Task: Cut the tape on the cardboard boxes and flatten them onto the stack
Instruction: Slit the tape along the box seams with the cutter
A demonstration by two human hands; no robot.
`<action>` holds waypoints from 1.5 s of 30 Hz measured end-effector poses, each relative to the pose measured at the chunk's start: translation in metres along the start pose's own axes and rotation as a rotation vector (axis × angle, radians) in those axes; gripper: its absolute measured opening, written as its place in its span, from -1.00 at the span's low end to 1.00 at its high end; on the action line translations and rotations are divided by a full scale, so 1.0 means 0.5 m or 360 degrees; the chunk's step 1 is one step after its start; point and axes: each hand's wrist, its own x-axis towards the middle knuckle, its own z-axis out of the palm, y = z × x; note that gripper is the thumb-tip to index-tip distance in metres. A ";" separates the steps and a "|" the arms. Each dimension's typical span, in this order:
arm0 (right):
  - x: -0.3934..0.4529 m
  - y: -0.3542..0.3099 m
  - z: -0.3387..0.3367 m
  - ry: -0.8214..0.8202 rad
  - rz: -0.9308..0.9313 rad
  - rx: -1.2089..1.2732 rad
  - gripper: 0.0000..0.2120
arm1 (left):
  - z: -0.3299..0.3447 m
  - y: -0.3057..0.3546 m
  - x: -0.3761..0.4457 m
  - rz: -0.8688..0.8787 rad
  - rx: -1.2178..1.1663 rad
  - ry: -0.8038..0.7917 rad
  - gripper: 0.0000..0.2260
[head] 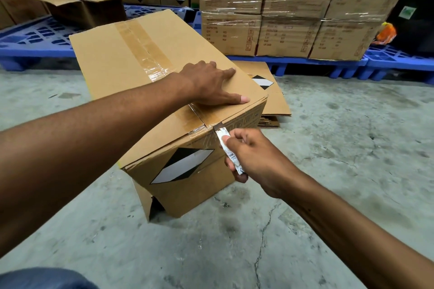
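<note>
A brown cardboard box stands on the concrete floor, tilted, with a strip of clear brown tape running along its top seam. My left hand lies flat on the box top near the front edge, fingers spread. My right hand grips a small cutter wrapped in white paper; its tip touches the tape at the box's front top edge. Behind the box, flattened cardboard lies stacked on the floor.
Blue plastic pallets run along the back. One carries shrink-wrapped cartons. An open empty box sits on the left pallet. A black object with an orange item stands at far right. Cracked concrete floor surrounds the box.
</note>
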 end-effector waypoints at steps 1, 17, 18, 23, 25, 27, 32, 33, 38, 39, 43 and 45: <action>-0.003 0.000 -0.003 -0.0010 0.0017 0.0037 -0.76 | 0.001 0.002 0.000 0.0000 0.0013 -0.0004 -0.12; -0.004 -0.011 0.021 0.0065 -0.0032 -0.0279 -0.74 | 0.002 -0.004 0.003 -0.0012 -0.0030 -0.0025 -0.17; -0.003 -0.010 0.025 0.0074 -0.0027 -0.0227 -0.74 | 0.002 -0.003 0.002 -0.0010 -0.0025 -0.0024 -0.17; -0.028 -0.017 0.034 -0.0157 0.0139 0.0153 -0.78 | 0.001 -0.002 0.004 -0.0003 -0.0035 -0.0020 -0.17; -0.025 -0.014 0.049 -0.0130 0.0106 0.0126 -0.77 | 0.001 0.001 0.004 -0.0003 -0.0032 -0.0031 -0.18; -0.013 -0.013 0.056 -0.0046 0.0079 0.0131 -0.75 | 0.001 0.004 0.002 -0.0004 -0.0027 -0.0036 -0.18; -0.011 -0.025 0.041 -0.0002 0.0098 0.0031 -0.75 | -0.001 -0.002 -0.001 0.0006 0.0005 -0.0050 -0.17; -0.014 -0.027 0.041 -0.0013 0.0104 0.0010 -0.76 | 0.001 -0.002 -0.001 0.0007 0.0014 -0.0046 -0.17; -0.019 -0.029 0.074 -0.0260 0.0099 -0.0087 -0.79 | 0.006 -0.006 -0.006 -0.0005 -0.0007 -0.0045 -0.18; -0.016 -0.028 0.078 -0.0264 0.0083 -0.0081 -0.78 | 0.004 -0.007 -0.010 -0.0001 -0.0020 -0.0053 -0.19; -0.010 -0.034 0.034 -0.0379 0.0054 -0.0095 -0.75 | 0.002 -0.016 -0.026 0.0029 -0.0107 -0.0075 -0.18; -0.018 -0.037 0.001 -0.0571 0.0081 -0.0278 -0.75 | 0.009 -0.012 -0.033 0.0071 -0.0145 -0.0040 -0.15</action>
